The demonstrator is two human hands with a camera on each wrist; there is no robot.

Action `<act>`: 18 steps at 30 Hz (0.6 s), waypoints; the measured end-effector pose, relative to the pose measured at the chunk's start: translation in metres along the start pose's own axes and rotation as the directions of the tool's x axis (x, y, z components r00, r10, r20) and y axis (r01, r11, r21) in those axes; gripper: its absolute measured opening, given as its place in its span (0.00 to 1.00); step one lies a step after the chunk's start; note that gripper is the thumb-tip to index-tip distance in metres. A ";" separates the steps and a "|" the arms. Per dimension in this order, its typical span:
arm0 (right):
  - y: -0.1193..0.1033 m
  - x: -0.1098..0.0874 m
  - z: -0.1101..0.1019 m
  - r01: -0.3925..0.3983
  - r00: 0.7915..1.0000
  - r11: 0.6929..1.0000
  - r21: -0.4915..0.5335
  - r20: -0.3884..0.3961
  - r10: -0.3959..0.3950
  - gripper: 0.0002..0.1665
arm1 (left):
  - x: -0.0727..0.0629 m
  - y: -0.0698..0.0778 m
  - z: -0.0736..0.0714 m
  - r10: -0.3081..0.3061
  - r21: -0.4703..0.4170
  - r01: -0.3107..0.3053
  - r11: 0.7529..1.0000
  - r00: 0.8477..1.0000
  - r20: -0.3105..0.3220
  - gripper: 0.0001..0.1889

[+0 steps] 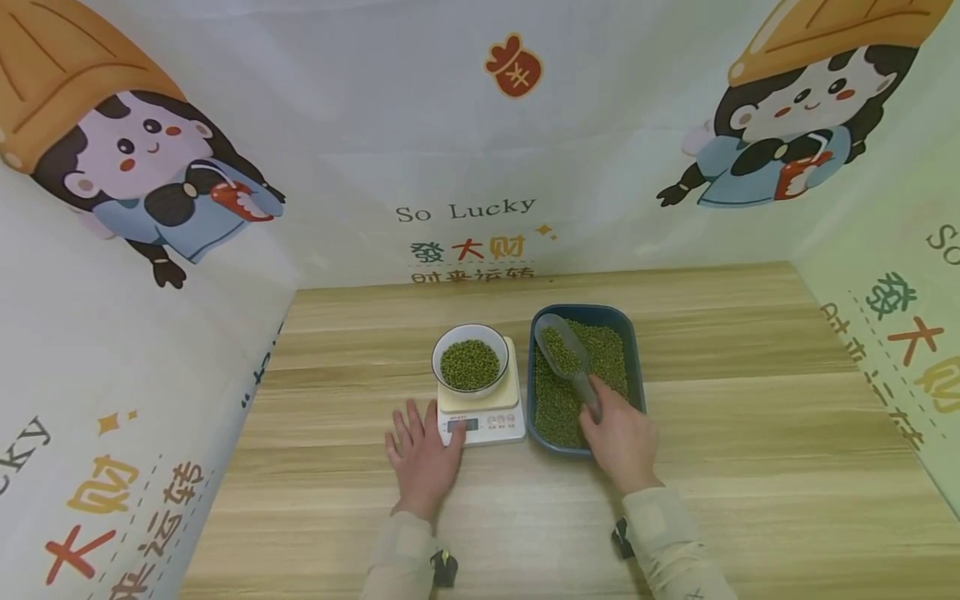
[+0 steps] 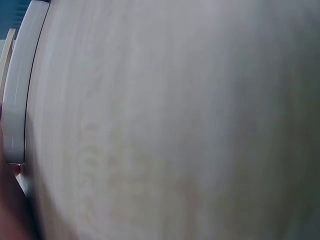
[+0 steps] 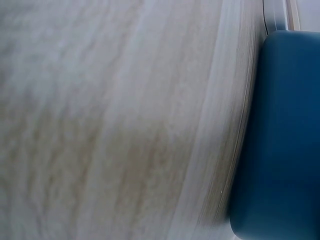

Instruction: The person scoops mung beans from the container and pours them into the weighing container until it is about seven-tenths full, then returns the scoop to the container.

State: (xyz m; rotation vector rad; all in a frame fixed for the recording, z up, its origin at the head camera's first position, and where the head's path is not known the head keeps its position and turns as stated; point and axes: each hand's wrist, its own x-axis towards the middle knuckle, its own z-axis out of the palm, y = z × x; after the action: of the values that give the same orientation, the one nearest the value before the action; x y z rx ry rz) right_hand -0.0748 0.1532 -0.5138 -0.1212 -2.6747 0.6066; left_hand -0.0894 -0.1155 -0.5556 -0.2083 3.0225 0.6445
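My right hand (image 1: 621,437) grips the handle of a grey translucent scoop (image 1: 581,385), whose bowl carries green mung beans. The scoop lies over a dark blue tub (image 1: 640,367) of mung beans (image 1: 558,412); its outer wall fills the right side of the right wrist view. My left hand (image 1: 426,462) has its fingers spread on the table, its thumb touching the front left of a white kitchen scale (image 1: 512,427) by the display. On the scale's platform stands a white bowl (image 1: 487,392) with a dark rim, holding more mung beans (image 1: 469,365). Only the scale's edge (image 2: 22,85) shows in the left wrist view.
The scale and tub stand side by side on a wood-grain table (image 1: 337,375), a narrow gap between them. Printed white cloth walls (image 1: 360,150) enclose the table at the back, left and right. A black strap device (image 1: 444,568) sits at the left wrist.
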 end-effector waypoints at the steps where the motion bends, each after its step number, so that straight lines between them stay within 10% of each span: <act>1: 0.000 0.000 0.000 0.001 1.000 1.000 -0.001 -0.003 -0.001 0.24 | 0.000 0.000 0.000 0.001 -0.001 -0.001 1.000 1.000 -0.002 0.39; 18: 0.000 0.000 0.001 0.015 1.000 1.000 -0.002 -0.021 -0.016 0.23 | 0.002 -0.002 0.004 0.007 0.002 -0.007 1.000 1.000 -0.018 0.40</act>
State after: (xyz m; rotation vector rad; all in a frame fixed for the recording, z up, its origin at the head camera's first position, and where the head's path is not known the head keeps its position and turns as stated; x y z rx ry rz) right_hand -0.0751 0.1530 -0.5148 -0.1066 -2.6540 0.5947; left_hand -0.0910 -0.1165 -0.5600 -0.2048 3.0420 0.6436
